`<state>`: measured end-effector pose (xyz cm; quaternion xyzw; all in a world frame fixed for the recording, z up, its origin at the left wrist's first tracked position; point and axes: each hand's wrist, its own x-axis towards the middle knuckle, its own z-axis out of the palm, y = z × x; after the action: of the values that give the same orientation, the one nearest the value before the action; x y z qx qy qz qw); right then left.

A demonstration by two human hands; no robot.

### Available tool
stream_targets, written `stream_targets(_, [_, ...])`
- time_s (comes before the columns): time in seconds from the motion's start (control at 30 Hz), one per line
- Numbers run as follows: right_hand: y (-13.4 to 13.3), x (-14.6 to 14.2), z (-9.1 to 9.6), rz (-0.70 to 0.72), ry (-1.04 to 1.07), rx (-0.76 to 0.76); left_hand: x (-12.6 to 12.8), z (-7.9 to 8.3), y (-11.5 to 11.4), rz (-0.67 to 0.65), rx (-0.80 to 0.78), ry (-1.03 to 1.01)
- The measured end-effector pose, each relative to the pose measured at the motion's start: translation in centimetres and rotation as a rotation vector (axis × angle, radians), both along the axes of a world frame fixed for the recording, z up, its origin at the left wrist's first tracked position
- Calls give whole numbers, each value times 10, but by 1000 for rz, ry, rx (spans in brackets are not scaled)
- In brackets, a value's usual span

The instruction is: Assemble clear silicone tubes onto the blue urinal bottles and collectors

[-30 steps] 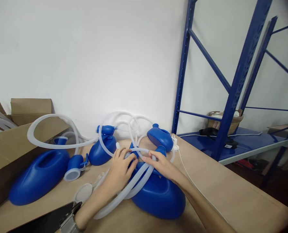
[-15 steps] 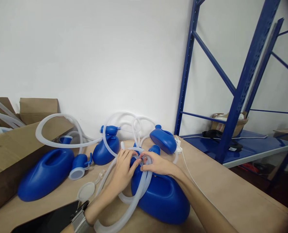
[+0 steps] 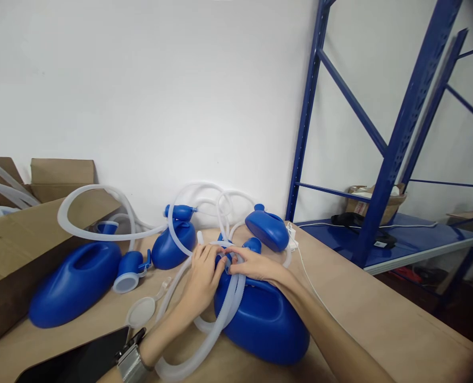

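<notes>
My left hand (image 3: 204, 268) curls its fingers around a small blue plastic fitting (image 3: 219, 260) above the front blue bottle (image 3: 266, 324). Opposite it, my right hand (image 3: 254, 264) closes thumb and fingers on the coiled translucent hose (image 3: 229, 306) close to that fitting. The fingertips nearly meet, and they hide part of the joint between hose and fitting. The bottle lies on its side under my right forearm, its handle recess facing up. Loops of the hose hang across its left end and down to the table.
Other blue bottles (image 3: 77, 284) with hoses lie left and behind. A blue funnel-like spout (image 3: 128, 271), a round translucent cap (image 3: 141, 313) and a black phone (image 3: 77, 356) are at the left. An open carton (image 3: 41, 229) stands far left; blue shelving (image 3: 383, 159) is right, past a white cable (image 3: 306, 271).
The fingers of my right hand have shifted slightly left, closer to my left hand, at the hose and fitting. The view has tilted a little; the bottles and cap lie as before.
</notes>
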<state>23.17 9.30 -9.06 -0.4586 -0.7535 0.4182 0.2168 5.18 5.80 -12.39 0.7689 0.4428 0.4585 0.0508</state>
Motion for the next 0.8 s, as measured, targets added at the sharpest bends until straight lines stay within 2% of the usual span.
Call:
stream_targets(0.3, [1, -4, 5, 21, -28, 6, -3, 1, 0, -36, 9, -15])
stream_targets(0.53, [-1, -4, 6, 45, 42, 27, 5, -5, 0, 56, 25, -17])
stream_targets(0.8, [1, -2, -1, 33, 89, 32, 4, -3, 4, 114, 69, 63])
